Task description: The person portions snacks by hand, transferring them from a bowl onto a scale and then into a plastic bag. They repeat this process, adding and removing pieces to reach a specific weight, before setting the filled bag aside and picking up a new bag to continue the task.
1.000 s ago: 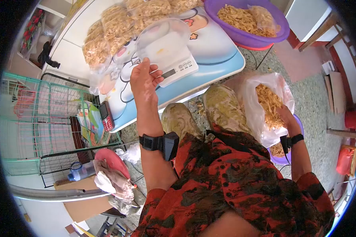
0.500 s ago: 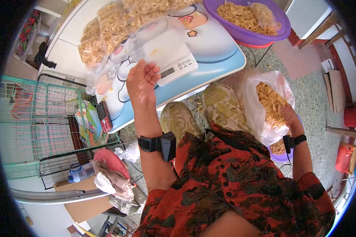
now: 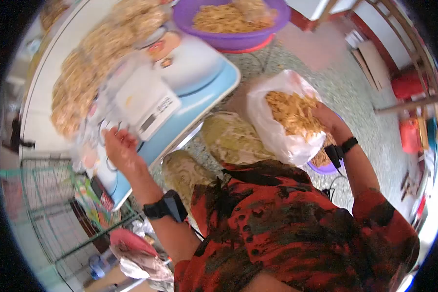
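My left hand (image 3: 125, 150) is over the near left edge of the table, palm up, with its fingers loosely bent and the thumb apart. It is beside the white digital scale (image 3: 153, 108), on which lies a clear plastic piece, blurred. I see nothing in this hand. On the right, my right hand (image 3: 330, 120) reaches into the white plastic bag (image 3: 260, 112) standing on the floor. Its fingers are closed on tan dried strips (image 3: 292, 112), which partly hide the fingertips.
Filled clear bags of strips (image 3: 90, 63) line the table's far left side. A purple basin (image 3: 228, 36) of strips stands beyond the table (image 3: 199, 73). Another purple basin (image 3: 326, 168) is behind the white bag. A wire rack (image 3: 53, 209) and mobile phone (image 3: 101, 192) are at left.
The view has swung, so the table and scale sit further left. My left hand has come away from the clear plastic on the scale. My right hand is still among the strips.
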A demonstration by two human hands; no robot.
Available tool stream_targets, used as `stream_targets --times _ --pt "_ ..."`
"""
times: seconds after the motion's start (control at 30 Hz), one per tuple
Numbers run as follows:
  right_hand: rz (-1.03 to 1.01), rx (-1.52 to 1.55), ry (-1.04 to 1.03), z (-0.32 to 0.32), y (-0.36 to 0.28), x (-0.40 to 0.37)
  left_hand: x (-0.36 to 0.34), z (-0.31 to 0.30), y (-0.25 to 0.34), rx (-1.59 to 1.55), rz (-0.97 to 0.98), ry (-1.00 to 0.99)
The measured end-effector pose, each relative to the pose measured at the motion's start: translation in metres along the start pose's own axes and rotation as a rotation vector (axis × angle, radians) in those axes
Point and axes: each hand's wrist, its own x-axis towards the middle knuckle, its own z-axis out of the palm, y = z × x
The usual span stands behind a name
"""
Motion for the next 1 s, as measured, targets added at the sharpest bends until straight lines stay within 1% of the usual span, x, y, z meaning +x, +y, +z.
stream_targets --times 0.03,0.13,0.23,0.33,0.6,0.7,0.8,0.9,0.93,1.0 --pt "0.011 -0.064 0.003 -0.003 -0.003 -0.004 0.0 0.001 -0.004 -0.022 0.02 0.012" --pt "0.054 0.209 -0.056 -0.001 -0.013 -0.012 -0.005 0.005 -0.01 -0.02 0.065 0.031" --pt "0.045 0.275 -0.085 -0.008 -0.017 -0.016 -0.007 0.005 -0.013 0.013 0.127 0.024" --pt "-0.021 0.271 -0.055 -0.007 -0.027 -0.019 -0.005 0.0 -0.018 0.027 0.185 -0.016" --pt "-0.09 0.321 -0.115 -0.003 -0.083 -0.026 -0.008 0.003 -0.018 0.092 0.238 0.006" --pt "-0.042 0.434 -0.215 -0.004 -0.109 -0.021 -0.004 0.002 -0.019 0.063 0.208 0.002" --pt "-0.061 0.449 -0.333 -0.002 -0.14 -0.008 -0.008 0.003 -0.019 0.037 0.234 -0.008" --pt "-0.119 0.477 -0.388 0.022 -0.18 0.003 -0.003 -0.001 -0.023 -0.017 0.216 -0.038" --pt "-0.159 0.449 -0.404 0.03 -0.194 0.008 -0.005 0.001 -0.021 -0.028 0.195 -0.007" --pt "-0.224 0.417 -0.501 0.048 -0.219 0.022 -0.004 0.004 -0.018 -0.025 0.15 0.008"
